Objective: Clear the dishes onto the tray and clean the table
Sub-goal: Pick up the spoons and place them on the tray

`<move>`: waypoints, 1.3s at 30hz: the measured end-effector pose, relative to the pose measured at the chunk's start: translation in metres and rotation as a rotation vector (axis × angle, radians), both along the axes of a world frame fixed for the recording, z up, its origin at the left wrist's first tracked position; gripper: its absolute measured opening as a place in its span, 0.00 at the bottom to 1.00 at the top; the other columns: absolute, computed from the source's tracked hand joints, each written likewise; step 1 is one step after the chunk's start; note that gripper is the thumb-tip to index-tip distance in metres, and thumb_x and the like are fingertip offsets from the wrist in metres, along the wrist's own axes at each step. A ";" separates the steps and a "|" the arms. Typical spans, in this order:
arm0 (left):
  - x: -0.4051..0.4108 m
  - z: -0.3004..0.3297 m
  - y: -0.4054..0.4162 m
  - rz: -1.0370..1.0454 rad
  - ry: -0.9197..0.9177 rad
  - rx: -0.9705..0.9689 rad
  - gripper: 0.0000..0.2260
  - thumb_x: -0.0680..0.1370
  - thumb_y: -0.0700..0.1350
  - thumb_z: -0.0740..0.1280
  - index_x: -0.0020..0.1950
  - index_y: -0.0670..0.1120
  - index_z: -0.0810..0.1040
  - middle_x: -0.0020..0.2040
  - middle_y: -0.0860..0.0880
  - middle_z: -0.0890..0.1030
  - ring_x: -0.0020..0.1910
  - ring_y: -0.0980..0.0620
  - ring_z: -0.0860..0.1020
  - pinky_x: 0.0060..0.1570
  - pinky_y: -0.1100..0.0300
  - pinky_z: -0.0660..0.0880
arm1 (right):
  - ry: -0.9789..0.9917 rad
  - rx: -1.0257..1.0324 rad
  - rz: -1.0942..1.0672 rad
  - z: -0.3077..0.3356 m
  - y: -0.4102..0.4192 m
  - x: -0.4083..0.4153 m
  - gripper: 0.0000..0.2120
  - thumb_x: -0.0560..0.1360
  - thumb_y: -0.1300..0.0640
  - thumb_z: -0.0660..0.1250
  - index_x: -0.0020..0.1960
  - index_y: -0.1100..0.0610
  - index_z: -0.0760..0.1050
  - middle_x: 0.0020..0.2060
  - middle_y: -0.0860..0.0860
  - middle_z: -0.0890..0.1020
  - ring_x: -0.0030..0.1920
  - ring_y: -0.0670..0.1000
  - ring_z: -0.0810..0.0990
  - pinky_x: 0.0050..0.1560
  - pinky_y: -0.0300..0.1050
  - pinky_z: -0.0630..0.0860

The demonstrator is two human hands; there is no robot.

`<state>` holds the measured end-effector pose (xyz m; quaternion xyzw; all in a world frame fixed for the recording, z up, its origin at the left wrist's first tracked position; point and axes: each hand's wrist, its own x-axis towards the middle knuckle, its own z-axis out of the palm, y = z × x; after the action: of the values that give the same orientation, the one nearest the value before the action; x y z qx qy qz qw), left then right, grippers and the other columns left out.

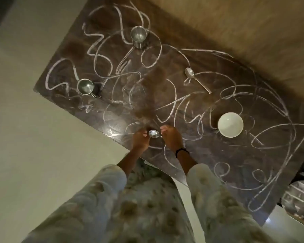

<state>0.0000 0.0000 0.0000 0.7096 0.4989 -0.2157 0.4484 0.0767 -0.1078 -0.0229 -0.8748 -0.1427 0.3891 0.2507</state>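
Both hands (140, 140) (171, 137) | spoon (154, 133) between grips | bowl leftward

We have only one view, from a wide-angle camera worn on the head. It looks forward and steeply down, so we see the dark table (191, 106) from above, turned diagonally in the picture: its far end goes toward 11 o'clock, its near corner toward 5 o'clock. The sleeves (98, 199) rise from 6 o'clock, very near the lens. The table top is at arm's reach; its edges bend near the borders of the picture.
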 end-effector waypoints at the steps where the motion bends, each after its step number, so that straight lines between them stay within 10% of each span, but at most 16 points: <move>1: 0.005 -0.004 -0.002 -0.044 0.019 0.019 0.11 0.77 0.41 0.65 0.56 0.37 0.77 0.56 0.38 0.81 0.56 0.40 0.78 0.54 0.53 0.73 | 0.020 0.030 -0.053 -0.006 0.000 0.002 0.16 0.70 0.56 0.51 0.39 0.64 0.75 0.38 0.62 0.80 0.39 0.57 0.76 0.40 0.49 0.71; 9: 0.024 -0.028 -0.009 -0.123 0.049 0.133 0.10 0.78 0.40 0.61 0.53 0.40 0.81 0.53 0.40 0.83 0.53 0.42 0.80 0.50 0.53 0.73 | 0.107 0.024 -0.182 -0.007 -0.009 0.022 0.10 0.76 0.61 0.59 0.49 0.61 0.79 0.45 0.58 0.82 0.46 0.57 0.78 0.48 0.48 0.72; 15: 0.049 -0.026 0.022 -0.102 -0.258 0.071 0.06 0.76 0.39 0.66 0.47 0.41 0.83 0.43 0.41 0.85 0.41 0.45 0.82 0.44 0.55 0.76 | -0.096 0.150 -0.218 -0.002 -0.007 0.089 0.12 0.79 0.61 0.58 0.49 0.65 0.79 0.43 0.61 0.82 0.43 0.57 0.79 0.44 0.45 0.71; 20: 0.090 -0.024 0.056 0.042 -0.426 0.019 0.05 0.73 0.38 0.70 0.47 0.39 0.84 0.41 0.39 0.84 0.30 0.65 0.78 0.38 0.68 0.76 | -0.215 0.066 -0.225 -0.018 0.010 0.179 0.12 0.78 0.60 0.59 0.56 0.60 0.78 0.50 0.58 0.82 0.50 0.58 0.79 0.46 0.41 0.69; 25: 0.125 -0.034 0.071 0.155 -0.478 -0.111 0.05 0.72 0.43 0.72 0.46 0.47 0.84 0.30 0.53 0.82 0.36 0.44 0.78 0.46 0.42 0.78 | -0.286 -0.055 -0.259 -0.048 0.023 0.242 0.12 0.75 0.59 0.65 0.58 0.60 0.76 0.56 0.60 0.79 0.56 0.61 0.77 0.53 0.47 0.70; 28: 0.139 -0.038 0.075 0.156 -0.498 -0.114 0.05 0.73 0.40 0.71 0.47 0.41 0.83 0.35 0.39 0.81 0.36 0.44 0.77 0.47 0.41 0.78 | -0.222 -0.033 -0.262 -0.056 0.029 0.258 0.19 0.74 0.58 0.69 0.63 0.61 0.74 0.60 0.60 0.76 0.57 0.59 0.77 0.57 0.50 0.72; 34: 0.149 -0.035 0.078 0.222 -0.463 -0.201 0.09 0.74 0.41 0.70 0.50 0.37 0.82 0.38 0.44 0.81 0.32 0.61 0.79 0.36 0.64 0.80 | -0.233 -0.031 -0.235 -0.068 0.035 0.260 0.12 0.71 0.54 0.72 0.45 0.64 0.79 0.43 0.60 0.83 0.45 0.56 0.81 0.41 0.45 0.71; 39: 0.148 -0.024 0.074 0.285 -0.485 -0.244 0.09 0.74 0.40 0.70 0.51 0.36 0.82 0.39 0.44 0.81 0.35 0.58 0.81 0.36 0.67 0.80 | -0.237 0.169 -0.367 -0.023 0.040 0.232 0.06 0.69 0.61 0.74 0.41 0.64 0.80 0.38 0.60 0.84 0.34 0.49 0.78 0.33 0.34 0.69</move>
<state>0.1481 0.0735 -0.0242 0.6041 0.4424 -0.0332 0.6620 0.3084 -0.0683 -0.0456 -0.9016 -0.0417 0.2179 0.3712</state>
